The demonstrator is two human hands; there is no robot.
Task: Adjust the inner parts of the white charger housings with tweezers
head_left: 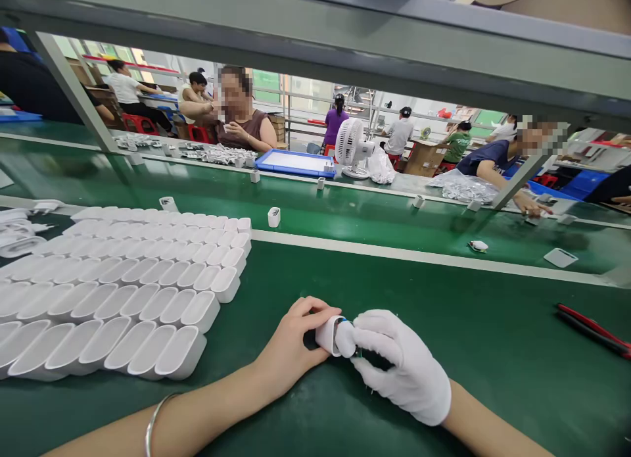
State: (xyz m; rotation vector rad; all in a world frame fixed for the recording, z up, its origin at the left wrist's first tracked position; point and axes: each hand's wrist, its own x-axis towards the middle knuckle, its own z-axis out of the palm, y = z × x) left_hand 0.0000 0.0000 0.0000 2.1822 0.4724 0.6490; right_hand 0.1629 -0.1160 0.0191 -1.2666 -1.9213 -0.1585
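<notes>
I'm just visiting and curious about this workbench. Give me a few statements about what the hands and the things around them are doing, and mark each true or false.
1. Both hands hold one small white casing between them. True.
2. The right hand is bare. False: it wears a white glove; the left hand is the bare one.
3. Rows of empty white shells lie to the left of the hands. True.
4. The red-handled tool is in the left hand. False: it lies untouched on the green mat at far right.
5. A small white fan stands across the belt. True.
</notes>
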